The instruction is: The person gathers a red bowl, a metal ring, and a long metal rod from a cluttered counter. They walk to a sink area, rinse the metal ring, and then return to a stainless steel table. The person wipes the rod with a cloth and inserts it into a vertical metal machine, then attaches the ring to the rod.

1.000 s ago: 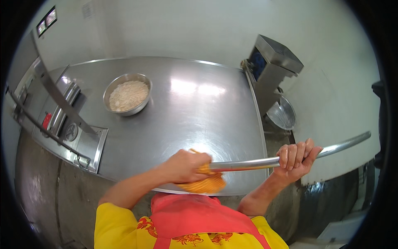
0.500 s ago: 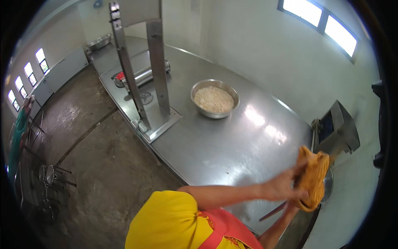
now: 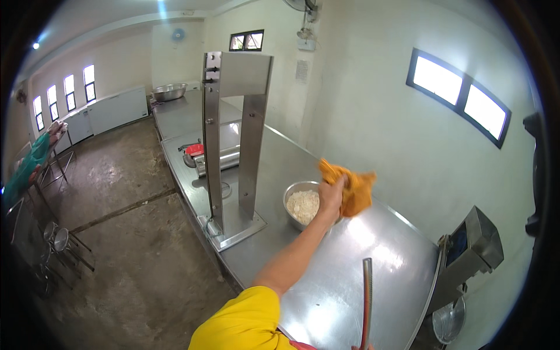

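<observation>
My left hand [image 3: 333, 195] is closed on a crumpled orange cloth [image 3: 357, 195]. It holds the cloth up at the right side of a round steel bowl [image 3: 290, 213], and the hand and cloth hide part of the bowl. Pale, flaky, flour-like stuff [image 3: 303, 204] lies inside the bowl. At the lower edge, only a sliver of my right hand [image 3: 364, 347] shows, closed around the low end of a long slim rod [image 3: 366, 303]. The rod stands nearly upright, shiny with a reddish stripe; its exact kind is unclear.
A steel table [image 3: 326, 303] runs far back along the wall. An upright steel frame [image 3: 254, 157] stands near its left edge, with a steel cylinder [image 3: 228, 160] and a red item [image 3: 194, 150] behind. On the right is a steel box-like machine [image 3: 475, 239] above a hanging basin [image 3: 449, 322].
My left hand has carried the orange cloth leftward from the table's right end to beside the bowl. The right hand is now apart from the cloth, with the rod upright. The view has tilted up.
</observation>
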Available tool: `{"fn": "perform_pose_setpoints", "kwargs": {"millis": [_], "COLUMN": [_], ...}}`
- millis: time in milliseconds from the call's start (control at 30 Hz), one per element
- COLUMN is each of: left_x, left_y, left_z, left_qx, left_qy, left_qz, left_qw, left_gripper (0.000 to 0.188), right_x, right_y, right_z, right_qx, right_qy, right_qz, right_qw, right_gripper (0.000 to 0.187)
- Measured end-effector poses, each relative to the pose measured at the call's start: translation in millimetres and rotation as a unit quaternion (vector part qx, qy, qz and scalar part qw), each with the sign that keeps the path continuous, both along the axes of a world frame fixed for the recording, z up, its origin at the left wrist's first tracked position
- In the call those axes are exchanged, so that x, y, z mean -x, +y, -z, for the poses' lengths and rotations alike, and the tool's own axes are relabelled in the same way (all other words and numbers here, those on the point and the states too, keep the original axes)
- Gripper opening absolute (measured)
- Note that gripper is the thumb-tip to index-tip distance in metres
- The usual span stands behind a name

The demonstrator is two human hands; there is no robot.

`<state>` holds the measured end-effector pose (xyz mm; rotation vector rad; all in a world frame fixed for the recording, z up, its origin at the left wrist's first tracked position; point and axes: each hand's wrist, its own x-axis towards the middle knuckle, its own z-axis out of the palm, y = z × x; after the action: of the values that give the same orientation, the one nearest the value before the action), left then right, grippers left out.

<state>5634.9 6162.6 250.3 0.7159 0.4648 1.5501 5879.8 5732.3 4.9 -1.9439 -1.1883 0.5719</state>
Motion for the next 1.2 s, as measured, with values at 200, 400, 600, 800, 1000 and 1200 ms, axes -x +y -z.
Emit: {"fn": "perform_pose_setpoints", "kwargs": {"millis": [200,400,600,800,1000,1200], "left_x": [-42.8,77.1,289.2,432.9,512.5,544.4], "left_y": [-66.5,-112.6,-50.7,-57.4,-25.6,-2.8], "left_z": [217.9,248.5,212.8,206.3,197.3,211.6], "left_qx": [-0.133,-0.296,-0.183,-0.1,0.009,0.078], "left_qy": [0.362,0.516,0.553,0.615,0.566,0.518], "left_qz": [0.127,0.26,0.327,0.277,0.225,0.176], "left_qw": [0.914,0.761,0.744,0.731,0.793,0.833], "left_gripper": [0.073,0.055,0.047,0.043,0.04,0.038], "right_x": [48.8,110.6,212.9,344.8,496.3,535.8], "right_y": [65.5,158.7,270.4,347.9,413.1,470.8], "right_z": [-144.0,-285.5,-477.2,-670.3,-733.3,-740.2], "right_qx": [-0.085,-0.51,-0.693,-0.822,-0.71,-0.677], "right_qy": [0.146,0.318,0.205,-0.012,0.273,0.262], "right_qz": [0.095,-0.112,-0.336,-0.078,-0.165,-0.174], "right_qw": [0.981,0.792,0.604,0.565,0.628,0.665], "right_gripper": [0.019,0.031,0.032,0.024,0.039,0.041]}}
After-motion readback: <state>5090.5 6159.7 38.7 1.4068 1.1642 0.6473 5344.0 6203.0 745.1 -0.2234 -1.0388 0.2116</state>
